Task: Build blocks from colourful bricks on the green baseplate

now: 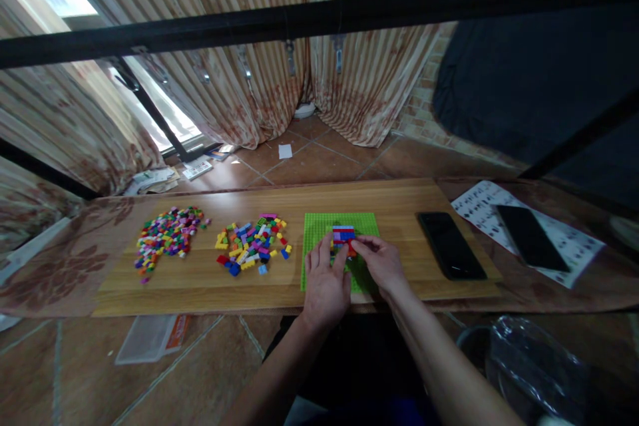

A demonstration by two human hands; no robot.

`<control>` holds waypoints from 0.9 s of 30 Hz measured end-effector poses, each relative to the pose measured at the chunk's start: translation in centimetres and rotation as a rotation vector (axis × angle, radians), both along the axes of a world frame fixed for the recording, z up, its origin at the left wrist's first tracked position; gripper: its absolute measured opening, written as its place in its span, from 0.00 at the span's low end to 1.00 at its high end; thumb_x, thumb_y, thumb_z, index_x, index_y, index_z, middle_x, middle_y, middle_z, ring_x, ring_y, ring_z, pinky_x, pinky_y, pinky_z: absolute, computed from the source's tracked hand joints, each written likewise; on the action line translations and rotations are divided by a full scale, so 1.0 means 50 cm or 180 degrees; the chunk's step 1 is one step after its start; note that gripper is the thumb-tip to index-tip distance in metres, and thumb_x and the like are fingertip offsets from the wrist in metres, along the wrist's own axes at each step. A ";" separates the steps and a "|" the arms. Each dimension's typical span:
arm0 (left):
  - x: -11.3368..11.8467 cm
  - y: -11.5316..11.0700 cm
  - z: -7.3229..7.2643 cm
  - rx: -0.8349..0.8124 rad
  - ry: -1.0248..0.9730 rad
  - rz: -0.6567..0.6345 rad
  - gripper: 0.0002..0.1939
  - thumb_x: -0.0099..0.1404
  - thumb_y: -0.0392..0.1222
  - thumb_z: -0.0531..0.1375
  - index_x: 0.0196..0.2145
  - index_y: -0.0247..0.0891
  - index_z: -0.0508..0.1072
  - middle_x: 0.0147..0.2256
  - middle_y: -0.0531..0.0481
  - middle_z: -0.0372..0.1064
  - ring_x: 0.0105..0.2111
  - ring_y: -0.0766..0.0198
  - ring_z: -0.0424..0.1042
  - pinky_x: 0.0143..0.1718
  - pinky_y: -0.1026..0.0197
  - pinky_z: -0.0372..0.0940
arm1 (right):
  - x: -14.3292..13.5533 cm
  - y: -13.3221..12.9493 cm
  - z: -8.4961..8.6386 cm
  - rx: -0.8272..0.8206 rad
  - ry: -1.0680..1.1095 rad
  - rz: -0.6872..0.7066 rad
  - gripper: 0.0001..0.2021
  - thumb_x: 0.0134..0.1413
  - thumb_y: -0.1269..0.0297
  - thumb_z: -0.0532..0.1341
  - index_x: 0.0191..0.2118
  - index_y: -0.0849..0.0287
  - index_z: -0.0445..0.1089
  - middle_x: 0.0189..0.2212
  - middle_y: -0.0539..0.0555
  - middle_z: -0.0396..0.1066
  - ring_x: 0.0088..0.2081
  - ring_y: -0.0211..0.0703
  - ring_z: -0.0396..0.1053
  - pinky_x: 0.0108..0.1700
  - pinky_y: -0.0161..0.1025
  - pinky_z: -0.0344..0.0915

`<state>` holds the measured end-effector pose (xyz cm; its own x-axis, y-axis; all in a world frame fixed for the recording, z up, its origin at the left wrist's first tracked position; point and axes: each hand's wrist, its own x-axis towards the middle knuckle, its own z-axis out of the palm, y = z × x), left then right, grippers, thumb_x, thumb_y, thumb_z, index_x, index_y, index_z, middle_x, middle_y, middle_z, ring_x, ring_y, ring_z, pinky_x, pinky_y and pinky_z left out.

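Note:
A small stack of building bricks [343, 231], with red, blue, purple and pale layers, sits on the green baseplate [367, 223]. My left hand [327, 283] lies over the plate's left half with its fingers apart. Its index finger is beside the stack's left side and its thumb reaches the near side. From the right, my right hand [383, 263] pinches a red brick [351, 248] between thumb and fingertips at the stack's near right corner. Whether that brick is pressed onto the stack I cannot tell. My hands hide the stack's lower part.
Left of the plate lie a loose group of mixed bricks [254, 243] and a denser pile of tiny bricks [170, 236]. A black phone [452, 246] rests on the wooden board [399, 196] at right. Farther right, a dark device [532, 238] lies on a printed sheet [482, 203]. A black bar [319, 18] crosses ahead.

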<state>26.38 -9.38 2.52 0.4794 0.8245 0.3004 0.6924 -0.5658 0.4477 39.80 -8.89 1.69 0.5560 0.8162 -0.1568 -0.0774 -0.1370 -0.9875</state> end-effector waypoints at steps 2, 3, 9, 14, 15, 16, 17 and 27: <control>0.000 0.000 -0.002 -0.0010 -0.0012 0.0003 0.29 0.57 0.34 0.58 0.57 0.45 0.61 0.63 0.43 0.47 0.59 0.45 0.52 0.56 0.36 0.54 | 0.002 0.000 -0.003 0.0021 -0.0030 0.0025 0.15 0.35 0.55 0.68 0.29 0.59 0.73 0.25 0.52 0.75 0.28 0.42 0.72 0.35 0.42 0.68; 0.000 0.000 -0.003 -0.0010 -0.0019 0.0004 0.30 0.57 0.34 0.58 0.57 0.45 0.61 0.63 0.43 0.47 0.59 0.45 0.52 0.56 0.37 0.54 | 0.002 0.000 -0.005 0.0031 -0.0064 0.0039 0.15 0.35 0.55 0.68 0.29 0.59 0.73 0.25 0.52 0.75 0.28 0.43 0.72 0.35 0.42 0.69; 0.001 -0.002 -0.008 -0.0007 -0.0011 0.0015 0.29 0.57 0.34 0.58 0.57 0.43 0.61 0.63 0.43 0.47 0.60 0.45 0.51 0.57 0.39 0.53 | 0.001 0.000 -0.018 0.0081 -0.0346 0.0045 0.15 0.39 0.53 0.66 0.30 0.59 0.74 0.27 0.54 0.76 0.29 0.43 0.72 0.35 0.42 0.68; 0.002 -0.005 -0.007 -0.0038 0.0052 0.0063 0.30 0.56 0.35 0.59 0.57 0.42 0.61 0.62 0.41 0.48 0.59 0.43 0.52 0.56 0.37 0.53 | 0.000 0.001 -0.030 0.0079 -0.0596 0.0002 0.14 0.41 0.53 0.65 0.31 0.59 0.74 0.29 0.55 0.76 0.30 0.44 0.72 0.38 0.44 0.68; 0.001 -0.006 -0.007 -0.0025 0.0061 0.0058 0.30 0.56 0.35 0.58 0.57 0.43 0.61 0.62 0.42 0.48 0.59 0.43 0.52 0.56 0.37 0.53 | 0.000 0.001 -0.031 0.0087 -0.0560 0.0017 0.14 0.41 0.54 0.65 0.31 0.59 0.74 0.29 0.55 0.76 0.31 0.44 0.72 0.38 0.44 0.68; 0.001 -0.007 -0.006 -0.0005 0.0065 0.0048 0.30 0.56 0.35 0.58 0.57 0.43 0.61 0.62 0.42 0.48 0.59 0.43 0.52 0.56 0.38 0.53 | 0.000 0.002 -0.031 0.0096 -0.0483 0.0042 0.14 0.41 0.54 0.65 0.31 0.59 0.74 0.29 0.54 0.76 0.31 0.44 0.72 0.38 0.44 0.68; 0.000 -0.007 -0.004 0.0016 0.0067 0.0034 0.30 0.57 0.35 0.58 0.57 0.43 0.61 0.62 0.42 0.48 0.59 0.44 0.52 0.56 0.38 0.53 | 0.001 0.003 -0.030 0.0100 -0.0387 0.0069 0.14 0.40 0.54 0.65 0.31 0.59 0.73 0.28 0.54 0.76 0.31 0.44 0.72 0.39 0.43 0.67; -0.002 -0.013 0.010 0.0039 0.0332 0.0032 0.32 0.56 0.35 0.57 0.58 0.41 0.59 0.63 0.42 0.47 0.58 0.46 0.53 0.56 0.42 0.53 | 0.006 0.020 -0.025 -0.0029 -0.0026 0.0076 0.15 0.32 0.58 0.67 0.29 0.61 0.73 0.23 0.51 0.73 0.26 0.40 0.69 0.31 0.38 0.65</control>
